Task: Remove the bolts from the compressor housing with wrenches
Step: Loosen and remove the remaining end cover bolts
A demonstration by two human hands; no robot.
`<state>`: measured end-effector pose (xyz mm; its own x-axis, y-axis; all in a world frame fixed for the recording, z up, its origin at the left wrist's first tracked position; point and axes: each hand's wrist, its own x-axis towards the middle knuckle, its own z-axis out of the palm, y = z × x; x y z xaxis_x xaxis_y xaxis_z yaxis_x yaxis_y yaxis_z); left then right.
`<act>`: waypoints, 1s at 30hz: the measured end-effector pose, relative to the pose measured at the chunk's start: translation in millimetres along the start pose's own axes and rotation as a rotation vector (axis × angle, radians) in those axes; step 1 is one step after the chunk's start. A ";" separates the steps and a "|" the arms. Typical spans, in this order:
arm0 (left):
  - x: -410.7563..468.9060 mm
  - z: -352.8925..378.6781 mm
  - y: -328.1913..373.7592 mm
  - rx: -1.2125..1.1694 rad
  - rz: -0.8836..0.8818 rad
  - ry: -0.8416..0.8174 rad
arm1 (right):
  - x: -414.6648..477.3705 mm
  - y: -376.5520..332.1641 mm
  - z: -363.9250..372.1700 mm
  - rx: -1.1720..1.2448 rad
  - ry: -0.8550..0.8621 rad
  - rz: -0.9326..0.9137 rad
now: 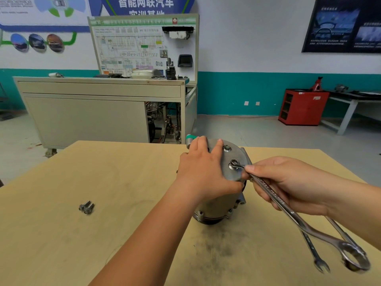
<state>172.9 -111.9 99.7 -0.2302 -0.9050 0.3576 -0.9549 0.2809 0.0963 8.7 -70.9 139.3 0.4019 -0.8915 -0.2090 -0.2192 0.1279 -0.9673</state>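
On the wooden table [103,182], right of centre, the compressor housing [218,205] is stood upright and pressed down by the flat, straight-fingered left hand [203,168]. The combination wrench [292,215] is gripped in the right hand [288,182], its far end set on the nearer bolt [234,163]. Full seating and steady bracing are advised before it is swung.

compressor housing [218,201] sits mid-table [61,244], two loose bolts [86,207] off to its left, spare wrenches [315,252] on its right.

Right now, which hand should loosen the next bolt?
The right hand: it grips the long silver wrench seated on the near steel bolt. The left hand rests on the grey metal housing.
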 end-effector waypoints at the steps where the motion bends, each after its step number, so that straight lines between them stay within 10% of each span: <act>1: -0.1 0.3 -0.5 -0.003 -0.003 0.003 | 0.0 -1.2 -2.1 -0.062 -0.014 0.006; 16: -1.0 2.3 -3.0 -0.048 -0.009 0.016 | 24.2 -47.7 -54.2 -1.002 -0.211 0.173; 21: -0.2 1.8 -3.5 -0.056 0.001 0.011 | 53.1 -52.4 -73.0 -1.413 0.078 -0.280; 30: 0.5 1.3 -2.4 -0.048 0.003 0.007 | 33.4 -50.6 -82.5 -0.910 0.409 -0.568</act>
<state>174.8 -113.5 98.5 -0.2319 -0.9018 0.3648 -0.9440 0.2991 0.1394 -40.1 -143.0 193.1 0.3657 -0.8157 0.4482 -0.7271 -0.5510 -0.4095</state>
